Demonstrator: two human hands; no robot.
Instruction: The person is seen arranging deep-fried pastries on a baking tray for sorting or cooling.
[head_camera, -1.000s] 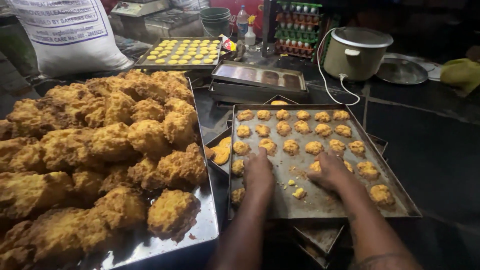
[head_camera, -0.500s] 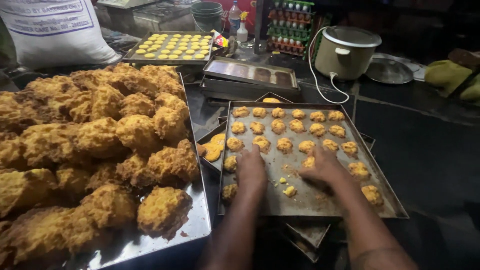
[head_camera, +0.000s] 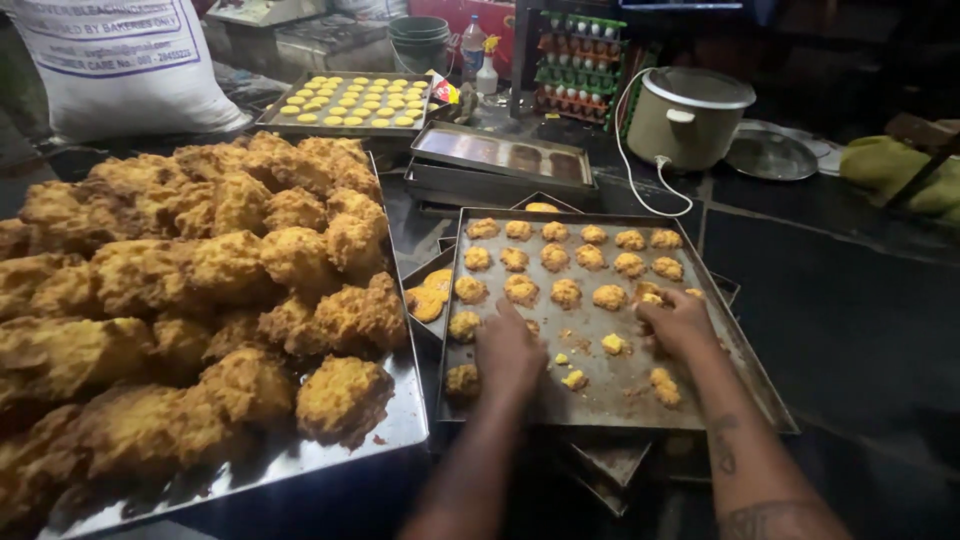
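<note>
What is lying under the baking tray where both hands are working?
Under the baking tray, corners of more stacked metal trays stick out in front, and one with yellow pieces at left. The rest beneath is covered.

- One head-worn view, looking steeply down and forward over the dark bench
- Close range: baking tray at centre, both forearms entering from 6 o'clock
- Background shelves lie far off toward 12 o'clock

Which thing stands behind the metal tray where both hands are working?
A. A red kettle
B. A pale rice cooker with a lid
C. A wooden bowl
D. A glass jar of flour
B: a pale rice cooker with its lid on stands beyond the far edge of the metal tray, where the left hand and right hand rest among small baked pieces.
</note>
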